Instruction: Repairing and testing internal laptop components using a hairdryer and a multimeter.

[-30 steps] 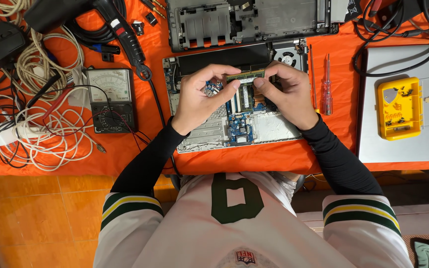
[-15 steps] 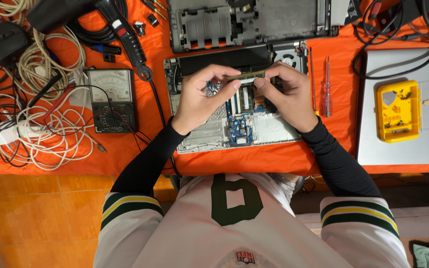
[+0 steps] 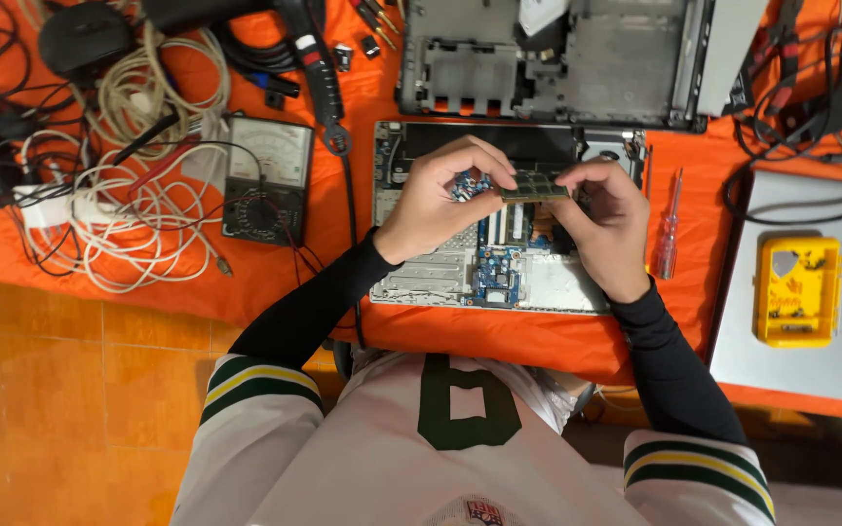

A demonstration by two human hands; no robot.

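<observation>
Two hands hold a small green memory card (image 3: 534, 186) level above an opened laptop (image 3: 499, 263) on an orange cloth (image 3: 148, 282). The left hand (image 3: 436, 200) pinches its left end, the right hand (image 3: 606, 219) its right end. It looks light, thin, stiff and fragile, best held by the edges. Farther off lie a meter (image 3: 263, 178), tangled cables (image 3: 109, 209) and a screwdriver (image 3: 669, 229).
</observation>
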